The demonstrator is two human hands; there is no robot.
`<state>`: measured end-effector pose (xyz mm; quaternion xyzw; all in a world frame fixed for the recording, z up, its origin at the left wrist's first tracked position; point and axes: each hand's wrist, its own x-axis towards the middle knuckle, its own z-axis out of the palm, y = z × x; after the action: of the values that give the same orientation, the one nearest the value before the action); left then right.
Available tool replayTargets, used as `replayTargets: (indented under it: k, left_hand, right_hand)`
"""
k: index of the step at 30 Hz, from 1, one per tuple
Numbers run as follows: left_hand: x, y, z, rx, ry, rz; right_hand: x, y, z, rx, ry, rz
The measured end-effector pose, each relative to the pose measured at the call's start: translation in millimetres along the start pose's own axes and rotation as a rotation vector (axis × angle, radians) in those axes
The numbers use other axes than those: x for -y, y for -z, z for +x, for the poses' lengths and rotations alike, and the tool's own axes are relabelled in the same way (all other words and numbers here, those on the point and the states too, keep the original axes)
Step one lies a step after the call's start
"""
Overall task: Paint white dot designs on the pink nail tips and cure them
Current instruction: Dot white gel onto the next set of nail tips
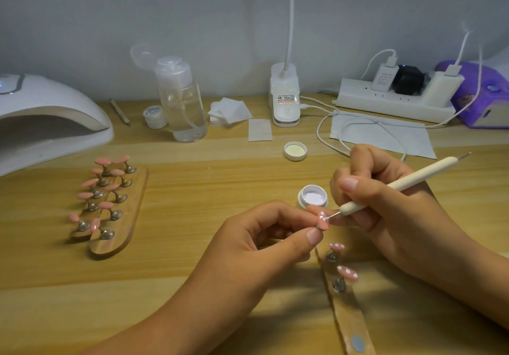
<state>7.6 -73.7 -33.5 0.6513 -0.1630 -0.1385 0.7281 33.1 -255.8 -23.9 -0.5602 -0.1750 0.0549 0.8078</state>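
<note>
My left hand [264,233] pinches a pink nail tip [322,220] between thumb and forefinger. My right hand [385,197] grips a cream dotting pen [396,184] like a pencil, its metal point touching the held tip. Just behind stands an open jar of white gel [313,196]. Two pink tips with white dots [347,272] sit on a wooden strip [347,316] below my hands. Several plain pink tips on metal stands [106,197] fill two wooden strips at the left. A white curing lamp [46,118] is at the far left.
The jar's lid [295,151] lies behind the hands. A clear pump bottle [181,101], a small white pot [155,116], cotton pads [230,111], a desk lamp base [285,101], a power strip [391,98] with cables, a paper sheet [385,137] and a purple device [480,96] line the back.
</note>
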Motion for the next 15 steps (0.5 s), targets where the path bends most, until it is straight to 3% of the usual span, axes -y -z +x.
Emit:
replayTargets:
  k: [10,15]
  left_hand:
    - [1,1,0,-0.005,0.007,0.005]
    - [0,1,0,-0.005,0.023,-0.008]
  right_hand:
    - [0,7,2,-0.015,0.053,-0.024]
    - [3,22,10,-0.108,0.178,-0.271]
